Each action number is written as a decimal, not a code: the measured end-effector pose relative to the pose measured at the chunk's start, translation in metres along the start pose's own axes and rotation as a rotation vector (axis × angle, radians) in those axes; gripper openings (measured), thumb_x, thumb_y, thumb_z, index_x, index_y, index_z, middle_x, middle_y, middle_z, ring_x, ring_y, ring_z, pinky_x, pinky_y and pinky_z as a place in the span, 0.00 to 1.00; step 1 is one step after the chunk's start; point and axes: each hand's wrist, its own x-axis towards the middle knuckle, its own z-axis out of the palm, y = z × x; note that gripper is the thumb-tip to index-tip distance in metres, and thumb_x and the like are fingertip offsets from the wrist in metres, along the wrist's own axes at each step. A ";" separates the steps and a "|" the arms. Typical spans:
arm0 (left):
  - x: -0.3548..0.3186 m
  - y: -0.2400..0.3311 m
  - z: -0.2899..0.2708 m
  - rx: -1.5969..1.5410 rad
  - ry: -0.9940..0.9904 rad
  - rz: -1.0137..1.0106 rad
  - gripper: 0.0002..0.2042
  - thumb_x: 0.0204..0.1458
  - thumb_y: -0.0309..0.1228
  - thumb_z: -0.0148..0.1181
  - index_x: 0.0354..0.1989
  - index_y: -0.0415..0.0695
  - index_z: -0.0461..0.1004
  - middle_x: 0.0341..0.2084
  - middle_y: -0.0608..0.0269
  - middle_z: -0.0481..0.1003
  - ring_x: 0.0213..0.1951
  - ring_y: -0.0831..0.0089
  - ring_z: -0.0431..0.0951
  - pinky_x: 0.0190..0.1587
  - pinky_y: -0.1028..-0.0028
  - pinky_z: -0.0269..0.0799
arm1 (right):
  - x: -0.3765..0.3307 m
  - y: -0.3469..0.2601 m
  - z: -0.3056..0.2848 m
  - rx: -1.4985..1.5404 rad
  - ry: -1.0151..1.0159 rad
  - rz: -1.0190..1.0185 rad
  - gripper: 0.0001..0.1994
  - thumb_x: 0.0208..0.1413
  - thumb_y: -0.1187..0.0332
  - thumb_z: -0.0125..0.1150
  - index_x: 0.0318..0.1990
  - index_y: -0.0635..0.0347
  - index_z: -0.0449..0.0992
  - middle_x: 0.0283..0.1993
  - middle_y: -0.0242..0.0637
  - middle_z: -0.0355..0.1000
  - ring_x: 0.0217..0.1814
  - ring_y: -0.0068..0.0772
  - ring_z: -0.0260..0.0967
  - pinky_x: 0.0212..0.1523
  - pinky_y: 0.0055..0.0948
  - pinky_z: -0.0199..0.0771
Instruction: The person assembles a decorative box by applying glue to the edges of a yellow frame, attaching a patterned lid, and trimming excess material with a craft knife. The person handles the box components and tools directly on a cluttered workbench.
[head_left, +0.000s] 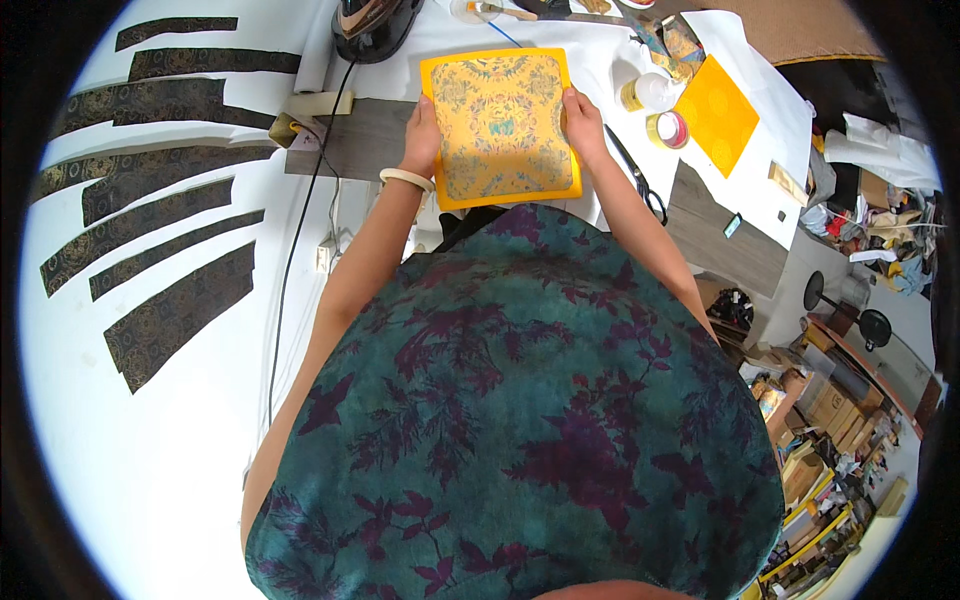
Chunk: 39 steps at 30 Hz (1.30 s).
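You seem to be checking the patterned yellow panel [505, 125] at the frame's upper centre, your left hand [424, 135] and right hand [586, 122] each curled closed on a side edge, and moving it next would call for level, even grips.

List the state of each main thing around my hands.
Left hand, gripping the panel's left edge
Right hand, gripping its right edge
Yellow patterned panel, held, patterned face showing
Black iron, on or off unclear
Scissors, lying down
Yellow sheet, spread out
Dark patterned strips, laid out
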 end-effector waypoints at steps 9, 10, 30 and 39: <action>0.008 -0.001 0.002 0.004 0.069 0.107 0.26 0.73 0.46 0.43 0.56 0.31 0.73 0.46 0.55 0.79 0.46 0.69 0.77 0.52 0.67 0.72 | 0.004 -0.005 0.006 -0.021 0.046 0.020 0.25 0.70 0.51 0.57 0.60 0.66 0.76 0.47 0.35 0.77 0.48 0.24 0.70 0.53 0.26 0.71; 0.008 0.000 0.004 0.007 0.076 0.117 0.25 0.73 0.46 0.44 0.55 0.31 0.73 0.46 0.55 0.79 0.46 0.70 0.77 0.51 0.68 0.72 | 0.006 -0.004 0.005 -0.010 0.047 0.031 0.26 0.70 0.50 0.57 0.60 0.65 0.77 0.48 0.35 0.77 0.48 0.25 0.71 0.52 0.26 0.71; 0.011 -0.008 0.004 0.062 0.182 0.185 0.21 0.70 0.45 0.51 0.52 0.35 0.73 0.41 0.60 0.77 0.40 0.74 0.72 0.46 0.71 0.70 | 0.003 -0.005 0.006 0.100 -0.042 0.034 0.44 0.66 0.51 0.62 0.80 0.54 0.44 0.72 0.46 0.60 0.65 0.38 0.64 0.61 0.36 0.70; -0.104 0.001 -0.030 -0.354 0.001 -0.719 0.37 0.64 0.57 0.51 0.67 0.35 0.62 0.58 0.49 0.68 0.61 0.55 0.70 0.65 0.55 0.65 | 0.081 -0.034 -0.010 0.014 -0.338 -0.055 0.29 0.69 0.51 0.56 0.72 0.52 0.64 0.66 0.44 0.70 0.68 0.35 0.66 0.67 0.31 0.64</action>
